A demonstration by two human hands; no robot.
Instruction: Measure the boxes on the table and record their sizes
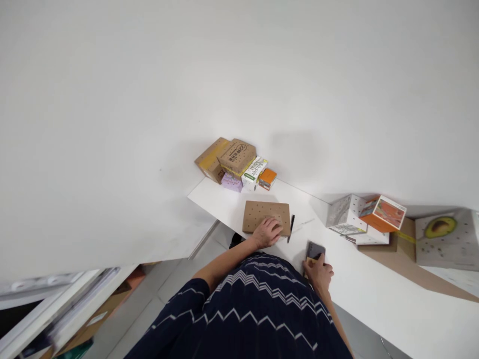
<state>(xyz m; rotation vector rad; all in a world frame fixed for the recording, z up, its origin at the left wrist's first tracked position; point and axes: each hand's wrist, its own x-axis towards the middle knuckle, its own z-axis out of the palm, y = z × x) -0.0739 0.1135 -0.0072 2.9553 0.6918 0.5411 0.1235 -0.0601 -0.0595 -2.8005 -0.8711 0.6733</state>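
My left hand (pixel 268 232) lies on the front part of a flat brown cardboard box (pixel 258 210) marked with small dark dots. Its fingers are spread loosely over the lid. Just right of that box, a black pen (pixel 291 228) lies on the white table (pixel 299 199). Close to the table's front edge, my right hand (pixel 319 273) has its fingers around a dark smartphone (pixel 316 250). The phone's back faces up, and a yellowish patch shows by the thumb. The fingers partly cover its lower end.
Behind the flat box stand stacked brown cartons (pixel 237 155), a purple box (pixel 232 182), a white-green box (pixel 255 172) and a small orange box (pixel 268 178). Rightward are white boxes (pixel 346 214), an orange picture box (pixel 383 213) and an open carton (pixel 407 239) with an avocado-print box (pixel 445 238).
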